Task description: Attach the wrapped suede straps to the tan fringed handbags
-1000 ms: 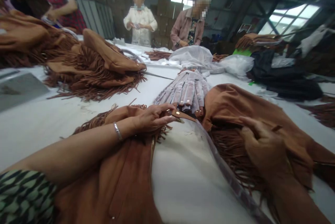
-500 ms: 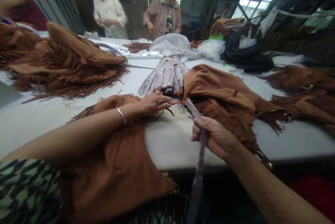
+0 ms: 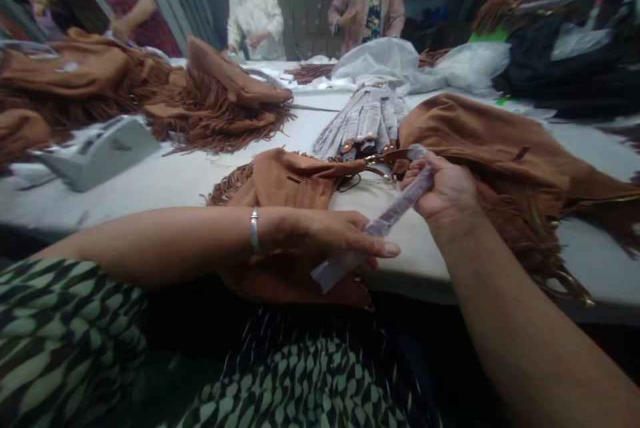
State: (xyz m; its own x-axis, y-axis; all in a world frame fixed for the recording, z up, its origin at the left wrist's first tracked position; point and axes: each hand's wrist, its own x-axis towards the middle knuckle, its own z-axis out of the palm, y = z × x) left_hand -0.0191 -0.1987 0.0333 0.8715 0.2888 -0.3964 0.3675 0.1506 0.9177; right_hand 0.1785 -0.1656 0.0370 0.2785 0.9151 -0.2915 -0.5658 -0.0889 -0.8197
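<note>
A strap wrapped in cloudy plastic (image 3: 399, 209) runs slantwise between my two hands. My right hand (image 3: 445, 187) is closed on its upper part, where a bare brown end leads toward a gold clasp (image 3: 371, 161). Lower down, my left hand (image 3: 345, 238) has its fingers around the same strap, thumb stretched along it; the loose end sticks out below. Under my left forearm lies a brown fringed bag (image 3: 295, 181), partly hanging over the table's front edge. The clasp sits at this bag's upper right corner.
Several plastic-wrapped straps (image 3: 363, 121) lie fanned out beyond my hands. Another brown bag (image 3: 475, 128) is to the right, more fringed bags (image 3: 225, 91) to the left. A grey tape dispenser (image 3: 103, 148) stands at left. Clear plastic bags (image 3: 380, 58) and co-workers (image 3: 255, 15) are farther back.
My left hand has moved from the clasp down to the wrapped strap. My right hand has gone up and holds the strap nearer its top. The view has shifted left and down.
</note>
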